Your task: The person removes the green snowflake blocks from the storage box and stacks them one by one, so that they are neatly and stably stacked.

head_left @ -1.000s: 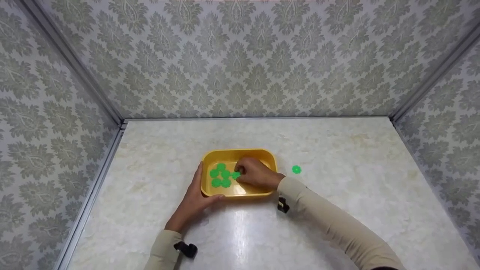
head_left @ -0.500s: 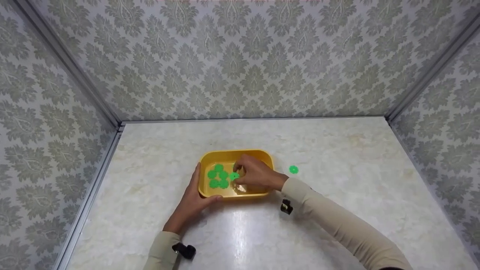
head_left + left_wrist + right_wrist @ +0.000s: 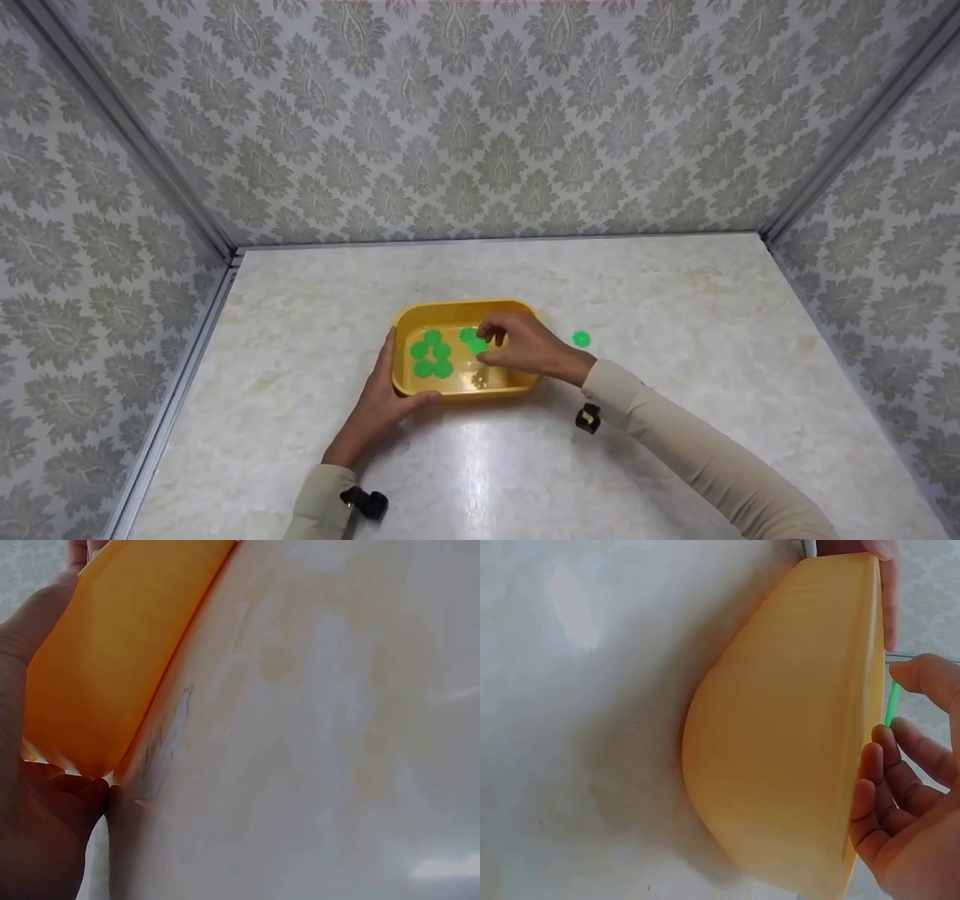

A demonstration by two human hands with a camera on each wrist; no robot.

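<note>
A yellow plastic tray [image 3: 450,311] stands on the table with several green flower-shaped pieces [image 3: 433,352] clustered on the left of its floor. My left hand [image 3: 379,401] grips the tray's left end, its thumb along the near side. In the left wrist view that hand holds the tray wall [image 3: 112,645]. Over the tray's right half, my right hand [image 3: 529,349] pinches one green flower piece [image 3: 892,703] between thumb and finger, seen edge-on in the right wrist view. Another green piece [image 3: 468,335] lies beside the fingers, partly overlapped by the held one.
A single green flower piece [image 3: 581,339] lies on the marbled table [image 3: 675,315] to the right of the tray. Patterned wall panels [image 3: 457,120] enclose the table at the back and sides. A dark wrist device [image 3: 589,418] hangs at the right sleeve.
My right hand has shifted slightly right and up with the pinched green flower piece, uncovering another green piece on the tray floor. The left hand keeps its grip on the tray.
</note>
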